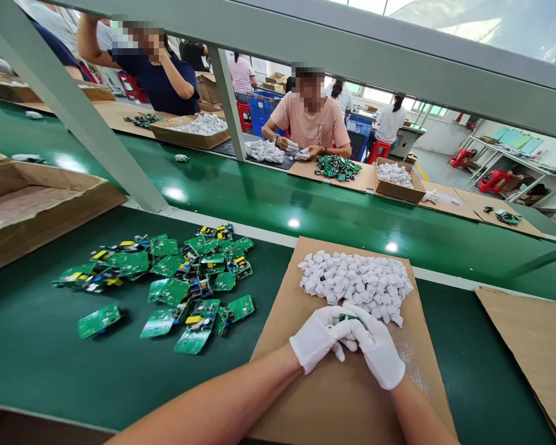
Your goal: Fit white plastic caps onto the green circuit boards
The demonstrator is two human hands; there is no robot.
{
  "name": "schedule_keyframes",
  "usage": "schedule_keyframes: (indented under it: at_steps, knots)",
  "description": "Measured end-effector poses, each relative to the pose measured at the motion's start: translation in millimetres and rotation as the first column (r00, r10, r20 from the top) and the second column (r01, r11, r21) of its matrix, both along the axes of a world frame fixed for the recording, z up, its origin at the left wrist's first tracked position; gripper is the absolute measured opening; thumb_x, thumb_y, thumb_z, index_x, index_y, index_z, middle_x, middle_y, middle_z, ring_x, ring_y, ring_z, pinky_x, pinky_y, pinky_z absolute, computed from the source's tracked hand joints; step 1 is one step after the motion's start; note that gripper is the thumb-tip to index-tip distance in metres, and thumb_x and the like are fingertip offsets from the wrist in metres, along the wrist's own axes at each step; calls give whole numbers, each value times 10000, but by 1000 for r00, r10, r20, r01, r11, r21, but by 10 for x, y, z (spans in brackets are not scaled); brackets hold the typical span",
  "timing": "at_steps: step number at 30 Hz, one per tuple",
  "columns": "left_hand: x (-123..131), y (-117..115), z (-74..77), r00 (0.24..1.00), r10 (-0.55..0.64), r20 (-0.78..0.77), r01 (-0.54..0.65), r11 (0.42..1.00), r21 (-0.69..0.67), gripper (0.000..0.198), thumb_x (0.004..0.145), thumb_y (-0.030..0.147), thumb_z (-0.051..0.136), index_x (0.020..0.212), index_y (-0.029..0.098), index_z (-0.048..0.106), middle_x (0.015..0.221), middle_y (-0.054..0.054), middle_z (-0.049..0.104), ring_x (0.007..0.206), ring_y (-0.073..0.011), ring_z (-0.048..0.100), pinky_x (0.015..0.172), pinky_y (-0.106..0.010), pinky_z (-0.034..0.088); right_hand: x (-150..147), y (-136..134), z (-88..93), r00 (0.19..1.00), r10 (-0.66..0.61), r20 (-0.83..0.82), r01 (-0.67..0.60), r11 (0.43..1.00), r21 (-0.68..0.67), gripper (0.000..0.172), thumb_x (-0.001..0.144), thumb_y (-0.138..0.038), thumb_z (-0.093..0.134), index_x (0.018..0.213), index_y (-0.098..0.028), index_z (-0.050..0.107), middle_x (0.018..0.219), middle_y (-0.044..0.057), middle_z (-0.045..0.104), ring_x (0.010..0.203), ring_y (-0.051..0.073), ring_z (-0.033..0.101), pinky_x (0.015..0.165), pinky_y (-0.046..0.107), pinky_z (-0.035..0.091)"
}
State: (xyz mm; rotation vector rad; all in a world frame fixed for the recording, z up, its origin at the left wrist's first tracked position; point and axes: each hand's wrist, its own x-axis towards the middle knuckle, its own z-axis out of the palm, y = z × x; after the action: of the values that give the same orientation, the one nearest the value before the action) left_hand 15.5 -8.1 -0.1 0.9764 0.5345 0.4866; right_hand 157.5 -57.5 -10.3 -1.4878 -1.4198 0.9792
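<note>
My left hand (pixel 315 337) and my right hand (pixel 375 347), both in white gloves, meet over a brown cardboard sheet (pixel 315 405). Between them they grip a small green circuit board (pixel 347 317), mostly covered by the fingers. Just beyond my fingertips lies a heap of small white pieces (pixel 352 278), apparently wrapped or capped; their exact kind is unclear. To the left, a loose pile of green circuit boards (pixel 167 290) with yellow, black and blue components spreads over the green work surface. One circuit board (pixel 99 321) sits apart from that pile.
An open cardboard box (pixel 50 219) stands at the left. A grey metal frame (pixel 88 117) crosses above the bench. Beyond the green belt (pixel 241 198), a co-worker in a pink shirt (pixel 312 123) handles white pieces. Another cardboard sheet (pixel 532 340) lies at the right.
</note>
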Motion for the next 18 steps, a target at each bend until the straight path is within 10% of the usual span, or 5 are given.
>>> schedule_keyframes:
  at_steps: [7, 18]
  knots:
    - [1, 9, -111, 980, 42, 192, 14, 959, -282, 346, 756, 419, 577, 941, 127, 585, 763, -78, 616, 678, -163, 620, 557, -253, 488, 11, -14, 44, 1000, -29, 4, 29, 999, 34, 424, 880, -455, 399, 1178, -215, 581, 1084, 74, 659, 1047, 245, 573, 984, 438, 387]
    - [-36, -9, 106, 999, -35, 23, 37, 995, -94, 302, 746, 389, 600, 898, 129, 585, 828, -88, 640, 707, -146, 606, 562, -212, 475, -5, -31, 83, 999, 31, -40, -31, 1000, -3, 423, 870, -429, 434, 1211, -207, 550, 1123, 71, 640, 1065, 236, 561, 967, 382, 410]
